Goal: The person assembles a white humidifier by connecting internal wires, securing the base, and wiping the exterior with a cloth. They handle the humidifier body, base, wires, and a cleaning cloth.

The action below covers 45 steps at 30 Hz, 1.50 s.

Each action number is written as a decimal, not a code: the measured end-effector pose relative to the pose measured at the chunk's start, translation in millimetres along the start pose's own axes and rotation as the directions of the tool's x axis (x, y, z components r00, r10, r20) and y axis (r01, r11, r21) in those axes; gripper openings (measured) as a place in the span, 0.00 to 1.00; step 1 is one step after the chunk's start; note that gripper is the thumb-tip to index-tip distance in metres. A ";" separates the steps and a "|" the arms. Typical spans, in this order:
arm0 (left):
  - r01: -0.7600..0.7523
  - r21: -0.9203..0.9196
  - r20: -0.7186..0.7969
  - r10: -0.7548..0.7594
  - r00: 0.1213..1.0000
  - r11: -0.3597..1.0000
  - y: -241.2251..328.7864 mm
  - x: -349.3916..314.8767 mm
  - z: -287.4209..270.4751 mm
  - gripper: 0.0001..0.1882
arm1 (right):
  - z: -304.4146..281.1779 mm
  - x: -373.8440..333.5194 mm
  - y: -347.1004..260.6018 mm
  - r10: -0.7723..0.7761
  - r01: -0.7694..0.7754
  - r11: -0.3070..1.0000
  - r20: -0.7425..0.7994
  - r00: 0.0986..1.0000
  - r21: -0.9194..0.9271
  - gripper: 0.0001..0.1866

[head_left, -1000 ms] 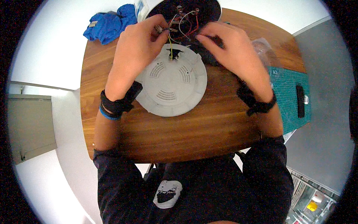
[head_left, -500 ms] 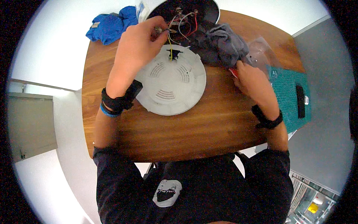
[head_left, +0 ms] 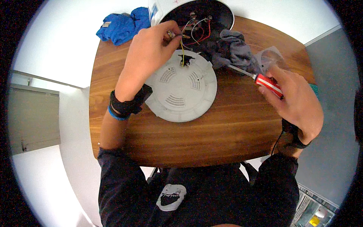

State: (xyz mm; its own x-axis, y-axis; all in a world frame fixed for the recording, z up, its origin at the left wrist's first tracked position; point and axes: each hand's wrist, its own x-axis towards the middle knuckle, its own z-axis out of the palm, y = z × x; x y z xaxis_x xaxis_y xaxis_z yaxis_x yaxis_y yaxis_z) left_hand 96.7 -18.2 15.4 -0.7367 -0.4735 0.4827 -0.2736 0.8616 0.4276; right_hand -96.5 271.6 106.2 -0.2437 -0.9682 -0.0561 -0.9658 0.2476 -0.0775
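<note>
My left hand [head_left: 153, 49] is closed in a pinch on a small metal part [head_left: 171, 34] beside the wires; my fingers partly hide it. In my right hand [head_left: 297, 98] is a screwdriver [head_left: 269, 85] with a red and white handle, its metal shaft pointing left toward a dark grey cloth [head_left: 236, 47]. A white cylindrical appliance [head_left: 164, 9] lies on its side at the back, its dark open end showing red and white wires [head_left: 206, 36]. Below my left hand lies a round white vented cover [head_left: 181, 89], where a yellow-green wire [head_left: 182, 51] runs to a black socket piece [head_left: 184, 59].
A blue cloth [head_left: 124, 27] lies at the back left of the wooden table [head_left: 189, 142]. A clear plastic bag [head_left: 270, 56] sits beside the grey cloth. Part of a green mat [head_left: 314, 89] shows behind my right hand, near the table's right edge.
My right hand has moved right and toward me, lifting the screwdriver off the grey cloth so its shaft now shows. My left hand keeps its pinch near the wires. The whole view has shifted slightly.
</note>
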 end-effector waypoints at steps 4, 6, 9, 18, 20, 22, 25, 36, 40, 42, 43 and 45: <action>0.049 -0.014 0.033 -0.049 0.998 0.999 0.8 -0.2 -2.2 0.08 | -4.9 3.9 -5.5 -0.093 0.083 0.995 -0.170 0.981 -0.061 0.15; 0.051 -0.023 0.037 -0.050 0.998 0.998 2.7 0.4 -3.0 0.08 | -7.9 -0.2 -1.1 -0.088 0.074 0.994 -0.178 0.980 -0.086 0.14; 0.014 -0.001 0.043 -0.013 0.999 1.000 1.1 -0.4 -3.5 0.11 | -6.9 -9.4 15.2 -0.050 0.023 0.987 -0.164 0.985 -0.162 0.16; 0.027 -0.001 0.059 -0.027 0.998 1.000 0.7 -0.9 -2.2 0.11 | -11.7 -21.2 30.4 -0.089 -0.125 0.884 -0.426 0.901 -0.450 0.17; 0.042 -0.027 0.040 -0.041 0.998 0.999 2.9 -0.1 -3.0 0.09 | -7.9 -7.5 24.1 -0.098 -0.148 0.840 -0.415 0.905 -0.522 0.16; 0.039 -0.036 0.019 -0.038 0.999 0.999 4.1 -0.2 -2.9 0.08 | -3.0 3.0 17.5 -0.064 -0.113 0.839 -0.303 0.951 -0.532 0.14; 0.014 -0.028 -0.008 -0.015 1.000 1.000 3.0 -0.3 -1.6 0.08 | -2.0 8.6 18.5 -0.112 0.106 0.922 0.005 0.994 -0.372 0.13; 0.013 -0.039 0.008 -0.013 1.000 0.999 0.8 -1.9 -2.0 0.09 | -4.5 6.4 22.0 -0.006 0.018 0.990 0.087 0.996 -0.143 0.12; 0.027 -0.030 0.033 -0.026 0.999 0.999 1.8 -1.0 -3.1 0.09 | -5.8 3.1 28.6 -0.010 0.022 0.993 0.103 0.995 -0.113 0.11; 0.024 -0.029 0.028 -0.023 0.999 0.999 1.7 -0.5 -2.5 0.09 | 3.0 -1.0 37.3 -0.081 0.081 0.996 -0.011 0.997 -0.022 0.11; 0.018 -0.018 0.028 -0.017 0.999 1.000 2.3 -1.0 -3.4 0.09 | 3.5 -0.9 38.3 -0.115 0.113 0.993 -0.045 0.992 -0.043 0.11; 0.004 0.004 0.028 -0.004 1.000 1.000 3.0 -1.8 -4.5 0.09 | -0.4 0.4 37.2 -0.181 0.166 0.974 -0.085 0.980 -0.155 0.12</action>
State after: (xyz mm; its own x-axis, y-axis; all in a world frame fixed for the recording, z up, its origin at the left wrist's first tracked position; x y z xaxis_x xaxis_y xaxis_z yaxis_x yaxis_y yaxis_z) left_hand 100.0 -15.6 19.3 -0.7525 -0.4720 0.4593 -0.2792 0.8603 0.4266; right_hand -132.6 280.4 103.7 -0.0715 -0.9965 0.0439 -0.9948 0.0745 0.0697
